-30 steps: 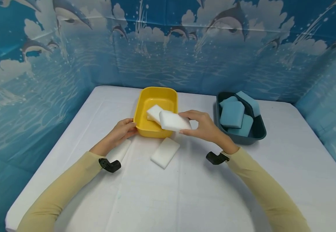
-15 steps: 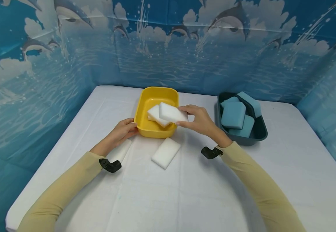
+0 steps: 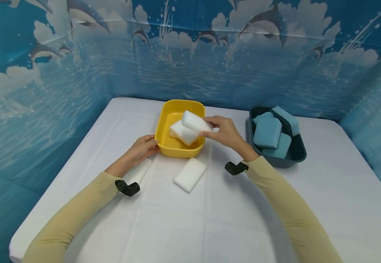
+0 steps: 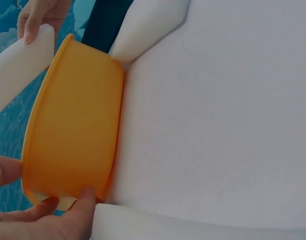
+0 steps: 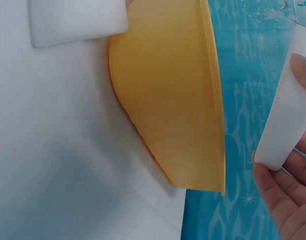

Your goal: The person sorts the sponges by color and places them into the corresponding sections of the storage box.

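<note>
A white sponge [image 3: 195,121] is pinched between thumb and fingers of my right hand [image 3: 227,133], tilted above the yellow bin [image 3: 177,152]. Inside that bin lie other white sponges [image 3: 185,133], one partly over another. At the bin's left side my left hand [image 3: 141,149] grips it, thumb at the rim; in the left wrist view the fingers [image 4: 83,207] reach low on its wall. The right wrist view shows the held sponge [image 5: 288,110] apart from the bin, beyond its rim.
On the white table [image 3: 170,226], a white sponge [image 3: 191,175] lies in front of the bin. Another [image 3: 139,171] is partly hidden under my left forearm. To the right stands a dark bin [image 3: 287,163] with several blue sponges [image 3: 267,131]. A dolphin-print curtain [image 3: 190,73] rises behind.
My right hand has carried the white sponge up and slightly left, farther over the yellow bin, and tilted it more. My left hand keeps its grip on the bin.
</note>
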`<state>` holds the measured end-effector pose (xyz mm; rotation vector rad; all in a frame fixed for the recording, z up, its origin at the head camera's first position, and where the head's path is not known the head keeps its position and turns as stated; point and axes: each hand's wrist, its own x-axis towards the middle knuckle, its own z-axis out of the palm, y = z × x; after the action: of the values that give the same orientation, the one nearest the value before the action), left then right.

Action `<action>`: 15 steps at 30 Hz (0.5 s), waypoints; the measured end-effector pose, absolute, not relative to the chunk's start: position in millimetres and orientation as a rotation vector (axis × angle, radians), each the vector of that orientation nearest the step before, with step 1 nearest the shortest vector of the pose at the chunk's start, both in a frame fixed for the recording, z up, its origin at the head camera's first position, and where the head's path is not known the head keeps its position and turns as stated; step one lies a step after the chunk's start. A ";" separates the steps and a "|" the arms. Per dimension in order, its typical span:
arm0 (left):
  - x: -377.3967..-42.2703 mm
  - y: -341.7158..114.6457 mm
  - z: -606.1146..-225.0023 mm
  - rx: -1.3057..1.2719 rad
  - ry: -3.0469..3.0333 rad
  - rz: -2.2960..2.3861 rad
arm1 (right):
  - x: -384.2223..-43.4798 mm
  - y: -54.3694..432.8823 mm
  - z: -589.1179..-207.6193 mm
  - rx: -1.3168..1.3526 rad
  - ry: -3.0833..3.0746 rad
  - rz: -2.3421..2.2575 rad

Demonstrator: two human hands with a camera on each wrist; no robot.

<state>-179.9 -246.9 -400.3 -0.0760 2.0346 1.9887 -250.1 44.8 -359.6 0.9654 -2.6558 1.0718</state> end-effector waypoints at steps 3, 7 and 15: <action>-179.5 -247.6 -399.4 -0.079 2.037 1.994 | -256.2 39.8 -357.6 0.932 -2.681 1.079; -179.6 -247.7 -399.9 -0.070 2.043 1.995 | -264.3 33.4 -355.9 0.925 -2.685 1.085; -179.4 -246.5 -401.6 -0.092 2.048 1.989 | -276.2 23.7 -356.5 0.922 -2.726 1.052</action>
<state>-179.4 -246.5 -401.6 -0.0921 2.0476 1.9891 -276.2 23.7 -356.5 0.9224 -2.7265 1.0524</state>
